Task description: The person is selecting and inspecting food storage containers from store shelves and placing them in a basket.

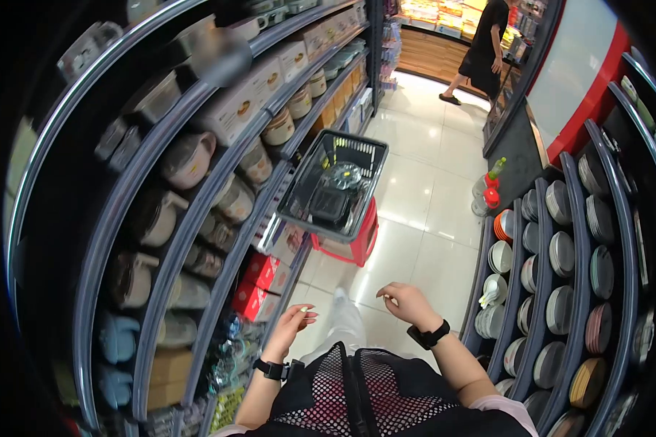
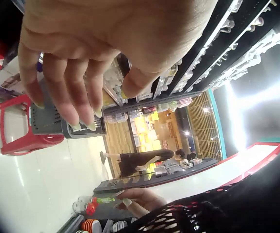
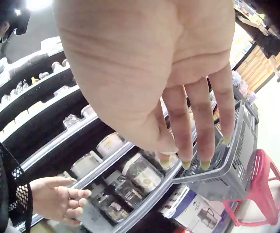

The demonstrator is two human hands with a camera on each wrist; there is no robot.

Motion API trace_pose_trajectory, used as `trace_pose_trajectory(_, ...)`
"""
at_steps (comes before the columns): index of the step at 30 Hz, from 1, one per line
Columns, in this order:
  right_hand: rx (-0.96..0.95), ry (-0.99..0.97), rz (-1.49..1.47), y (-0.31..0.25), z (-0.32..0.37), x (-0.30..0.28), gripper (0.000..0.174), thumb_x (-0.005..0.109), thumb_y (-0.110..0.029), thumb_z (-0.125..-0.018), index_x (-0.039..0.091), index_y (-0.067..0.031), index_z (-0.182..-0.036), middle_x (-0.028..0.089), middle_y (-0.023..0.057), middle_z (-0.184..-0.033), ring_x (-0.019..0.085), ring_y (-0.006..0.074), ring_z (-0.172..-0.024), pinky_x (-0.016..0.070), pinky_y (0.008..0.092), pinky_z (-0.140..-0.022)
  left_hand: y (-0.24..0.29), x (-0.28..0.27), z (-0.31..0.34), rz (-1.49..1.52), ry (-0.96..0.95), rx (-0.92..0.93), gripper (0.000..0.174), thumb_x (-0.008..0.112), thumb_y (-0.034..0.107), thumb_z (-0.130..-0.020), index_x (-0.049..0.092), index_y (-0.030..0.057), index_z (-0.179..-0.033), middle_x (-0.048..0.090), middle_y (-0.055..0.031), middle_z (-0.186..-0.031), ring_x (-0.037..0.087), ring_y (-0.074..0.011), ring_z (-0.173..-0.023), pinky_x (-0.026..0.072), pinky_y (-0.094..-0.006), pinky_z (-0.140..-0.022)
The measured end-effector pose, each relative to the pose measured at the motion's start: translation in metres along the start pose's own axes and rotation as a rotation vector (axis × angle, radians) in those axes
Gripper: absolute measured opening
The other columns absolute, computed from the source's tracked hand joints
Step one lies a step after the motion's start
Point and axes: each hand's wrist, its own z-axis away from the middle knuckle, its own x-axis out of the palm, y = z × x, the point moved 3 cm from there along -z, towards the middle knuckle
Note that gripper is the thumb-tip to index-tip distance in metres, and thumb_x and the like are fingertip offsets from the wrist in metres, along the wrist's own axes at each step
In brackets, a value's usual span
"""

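A dark grey basket (image 1: 318, 228) sits on a red stool (image 1: 360, 249) in the aisle, near the left-hand shelves (image 1: 197, 258); whether its side touches them cannot be told. Inside lie a clear plastic dish (image 1: 342, 175) and a black tray (image 1: 329, 205). The left hand (image 1: 291, 329) and right hand (image 1: 410, 303) are held apart, short of the basket, fingers loosely bent and holding nothing. Handling the basket well would probably mean gripping opposite rims and keeping it level, since it overhangs the stool and a one-sided pull could tip it. The shelf edge likely leaves little room on its left. Those shelves carry a pink mug (image 1: 188, 162), other containers and, low down, red boxes (image 1: 255, 291). Across the aisle, plates (image 1: 561, 253) stand stacked in racks, with red-topped bottles (image 1: 486, 198) on the floor beyond. A person in black (image 1: 486, 45) is at the far end.
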Motion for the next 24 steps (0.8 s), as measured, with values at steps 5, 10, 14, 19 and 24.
trace_pose_trajectory(5,0.185,-0.068,0.028,0.041,-0.062,-0.026,0.017,0.060,-0.010,-0.080,0.067,-0.0121,-0.096,0.067,0.0098,-0.091,0.064,0.0298,-0.080,0.0524,0.0404,-0.072,0.085,0.022,-0.126,0.005,-0.198,0.153,0.031,0.049,0.025,-0.101,0.057,0.0048,-0.123,0.067,-0.0074,-0.108,0.062,-0.0141,-0.102,0.0451,-0.0279,-0.092)
trace_pose_trajectory(10,0.182,-0.117,0.109,0.045,-0.130,-0.042,0.025,0.065,-0.014,-0.080,0.064,-0.0105,-0.105,0.065,0.0118,-0.097,0.064,0.0311,-0.088,0.0520,0.0415,-0.078,0.170,0.036,-0.186,-0.038,-0.324,0.401,0.029,0.051,0.021,-0.100,0.056,0.0024,-0.123,0.066,-0.0076,-0.107,0.062,-0.0144,-0.102,0.0457,-0.0282,-0.092)
trace_pose_trajectory(14,0.171,-0.052,0.173,0.057,-0.193,-0.036,0.038,0.071,-0.017,-0.077,0.060,-0.0092,-0.113,0.063,0.0136,-0.103,0.060,0.0336,-0.098,0.0495,0.0428,-0.086,0.173,0.012,-0.240,-0.118,-0.421,0.333,0.030,0.050,0.020,-0.101,0.056,0.0000,-0.122,0.065,-0.0080,-0.108,0.061,-0.0151,-0.102,0.0477,-0.0292,-0.092)
trace_pose_trajectory(19,0.148,-0.213,0.163,0.082,-0.228,-0.021,0.066,0.078,-0.020,-0.070,0.050,-0.0124,-0.129,0.056,0.0149,-0.120,0.055,0.0361,-0.109,0.0489,0.0444,-0.091,0.150,-0.017,-0.246,-0.062,-0.316,0.259,0.031,0.049,0.020,-0.101,0.056,-0.0001,-0.124,0.064,-0.0091,-0.109,0.061,-0.0158,-0.103,0.0476,-0.0294,-0.092)
trace_pose_trajectory(24,0.185,-0.316,0.270,0.160,-0.292,-0.003,0.083,0.084,-0.026,-0.064,0.043,-0.0143,-0.135,0.047,0.0193,-0.133,0.052,0.0401,-0.115,0.0500,0.0484,-0.092,0.116,-0.034,-0.257,-0.015,-0.178,0.132,0.031,0.047,0.018,-0.101,0.054,0.0001,-0.125,0.061,-0.0106,-0.119,0.061,-0.0183,-0.107,0.0475,-0.0307,-0.094)
